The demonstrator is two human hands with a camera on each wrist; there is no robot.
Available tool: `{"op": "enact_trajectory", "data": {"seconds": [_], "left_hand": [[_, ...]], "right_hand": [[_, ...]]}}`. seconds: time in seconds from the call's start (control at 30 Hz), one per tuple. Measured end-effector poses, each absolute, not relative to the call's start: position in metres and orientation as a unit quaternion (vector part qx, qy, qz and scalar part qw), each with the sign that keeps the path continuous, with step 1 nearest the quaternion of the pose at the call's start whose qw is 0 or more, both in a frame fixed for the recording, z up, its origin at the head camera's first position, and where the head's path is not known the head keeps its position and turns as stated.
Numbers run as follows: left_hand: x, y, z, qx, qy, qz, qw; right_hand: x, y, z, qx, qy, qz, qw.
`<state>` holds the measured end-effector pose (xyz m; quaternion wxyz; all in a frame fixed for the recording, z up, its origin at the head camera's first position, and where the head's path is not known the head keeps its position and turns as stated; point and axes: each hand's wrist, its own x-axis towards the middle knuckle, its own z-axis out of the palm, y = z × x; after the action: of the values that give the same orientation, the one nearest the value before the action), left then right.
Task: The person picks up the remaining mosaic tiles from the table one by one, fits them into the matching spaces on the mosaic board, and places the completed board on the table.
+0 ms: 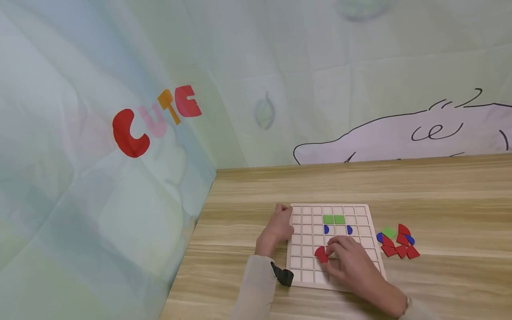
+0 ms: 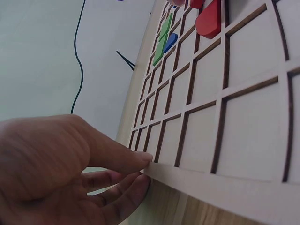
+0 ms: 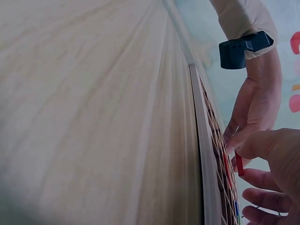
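A wooden grid board (image 1: 302, 262) lies on the table, its left edge pinched by my left hand (image 1: 276, 229). In the left wrist view the thumb is on the board's rim and the other fingers curl beside and below it. My right hand (image 1: 352, 266) is over the lower middle of the board. Between its thumb and forefinger it pinches a thin red piece (image 3: 239, 163). Another red piece (image 2: 209, 21) with a rounded side lies in a cell. Two green squares (image 1: 334, 219) sit side by side in an upper row, with two blue half-circles (image 1: 326, 230) in the row below.
Right of the board lies a loose group of red pieces (image 1: 402, 251), blue half-circles (image 1: 410, 239) and a green square (image 1: 389, 232). The wood-grain table (image 1: 256, 186) meets printed cloth (image 1: 248, 89) at the back and left. A black band (image 1: 283, 274) is on the left wrist.
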<state>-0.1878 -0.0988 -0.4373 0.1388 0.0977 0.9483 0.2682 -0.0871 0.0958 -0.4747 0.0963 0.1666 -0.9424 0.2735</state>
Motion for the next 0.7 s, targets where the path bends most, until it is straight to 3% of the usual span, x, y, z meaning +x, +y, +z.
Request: {"op": "enact_trajectory", "data": {"seconds": [0.4,0.7], "left_hand": [[-0.1886,-0.0992,-0.4384,0.096,0.948,0.268,0.142],[-0.189,-0.0994,-0.439,0.1,0.948,0.266,0.142]], "right_hand": [[-0.0849,0.0923,-0.4823,0.2,-0.937,0.243,0.15],[-0.0853,0.0909,-0.4826,0.192,-0.945,0.228,0.132]]}}
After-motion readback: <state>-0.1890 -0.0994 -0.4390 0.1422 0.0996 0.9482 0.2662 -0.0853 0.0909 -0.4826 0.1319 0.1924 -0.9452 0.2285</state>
